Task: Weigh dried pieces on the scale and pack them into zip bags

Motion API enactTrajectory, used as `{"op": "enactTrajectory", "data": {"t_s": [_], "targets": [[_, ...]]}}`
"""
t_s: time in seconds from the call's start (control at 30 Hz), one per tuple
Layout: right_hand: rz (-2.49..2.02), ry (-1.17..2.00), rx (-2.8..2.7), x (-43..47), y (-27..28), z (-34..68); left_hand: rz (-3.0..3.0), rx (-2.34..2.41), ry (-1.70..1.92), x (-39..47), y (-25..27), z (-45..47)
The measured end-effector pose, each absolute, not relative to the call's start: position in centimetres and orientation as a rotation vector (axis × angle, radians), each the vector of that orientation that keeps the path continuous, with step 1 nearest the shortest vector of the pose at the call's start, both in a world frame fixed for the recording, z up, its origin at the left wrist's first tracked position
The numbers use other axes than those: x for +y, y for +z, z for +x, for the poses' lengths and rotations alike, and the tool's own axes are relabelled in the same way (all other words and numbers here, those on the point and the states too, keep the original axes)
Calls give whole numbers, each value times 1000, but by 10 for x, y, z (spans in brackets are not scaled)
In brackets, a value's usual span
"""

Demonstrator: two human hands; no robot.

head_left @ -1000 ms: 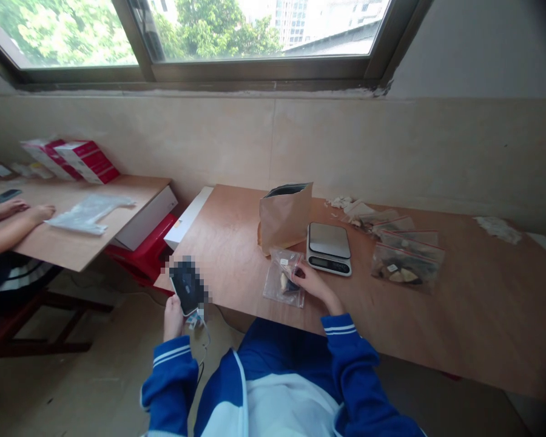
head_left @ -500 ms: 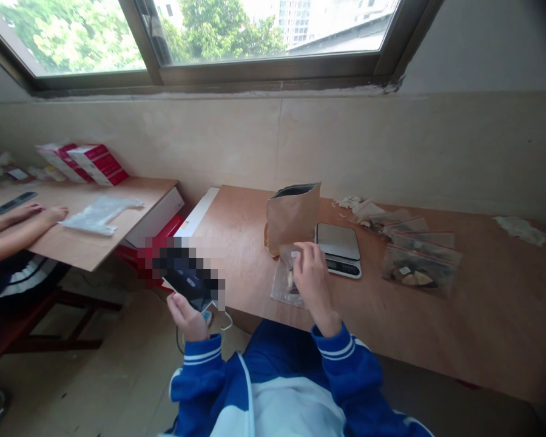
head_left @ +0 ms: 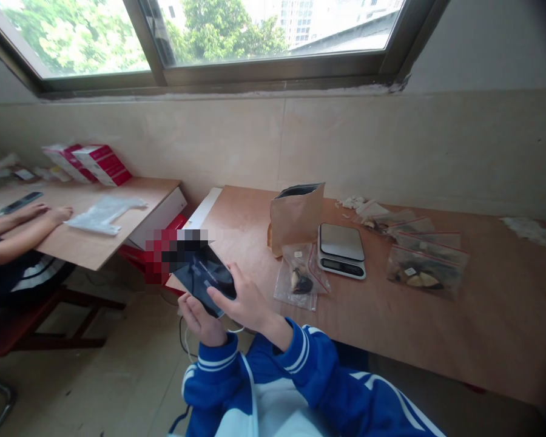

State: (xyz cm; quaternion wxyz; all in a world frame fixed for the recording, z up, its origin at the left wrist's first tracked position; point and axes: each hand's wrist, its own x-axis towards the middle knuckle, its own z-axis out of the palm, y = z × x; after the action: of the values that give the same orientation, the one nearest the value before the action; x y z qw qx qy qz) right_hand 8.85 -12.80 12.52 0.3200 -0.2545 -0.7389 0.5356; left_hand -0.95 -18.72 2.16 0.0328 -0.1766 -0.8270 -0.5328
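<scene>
My left hand [head_left: 203, 320] grips the lower left edge of a phone [head_left: 204, 276] with a dark screen, tilted in front of the table's near left edge. My right hand [head_left: 243, 297] is at the phone's right side, thumb over the screen and fingers at the edge. Part of the phone is blurred out by a mosaic. To the right of my hands, a clear zip bag [head_left: 300, 280] with pale and dark pieces in it lies on the table. Behind that bag stands an open brown paper pouch [head_left: 298, 220]. A kitchen scale [head_left: 342, 246] sits beside the pouch.
Several filled zip bags [head_left: 425, 273] lie on the right of the table [head_left: 391, 340]. White scraps [head_left: 530, 230] are by the wall. At a second table on the left are a person's hands [head_left: 50, 215], a plastic bag [head_left: 104, 215] and red-and-white boxes [head_left: 102, 164]. A white cable [head_left: 188, 346] hangs below the phone.
My right hand has left the zip bag beside the scale and moved left onto the phone. The phone has shifted slightly right in my left hand. The zip bag's contents now show.
</scene>
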Motion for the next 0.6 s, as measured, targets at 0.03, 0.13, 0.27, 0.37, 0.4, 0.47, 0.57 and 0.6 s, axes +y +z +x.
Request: {"op": "enactTrajectory", "data": {"t_s": [0.03,0.13,0.27,0.37,0.4,0.47,0.57,0.6], "targets": [[-671,1406,-1940,-128,125,89,-529,-2535,-1659,-186,24,-8],[-682,1411,-1946,-128,126,90,-515,-2525,-1699,-184,32,-3],[-674,1435,-1913,-129,125,89,-512,-2552,-1681,-183,40,1],[-671,1437,-1903,-129,125,89,-507,-2552,-1712,-183,46,3],[-670,1436,-1909,-129,125,89,-503,-2548,-1728,-182,49,4],[-661,1449,-1919,-128,125,90,-487,-2540,-1766,-181,54,6],[-631,1494,-1893,-126,124,89,-455,-2517,-1819,-178,61,10],[-633,1509,-1881,-125,122,89,-448,-2492,-1859,-177,64,10]]}}
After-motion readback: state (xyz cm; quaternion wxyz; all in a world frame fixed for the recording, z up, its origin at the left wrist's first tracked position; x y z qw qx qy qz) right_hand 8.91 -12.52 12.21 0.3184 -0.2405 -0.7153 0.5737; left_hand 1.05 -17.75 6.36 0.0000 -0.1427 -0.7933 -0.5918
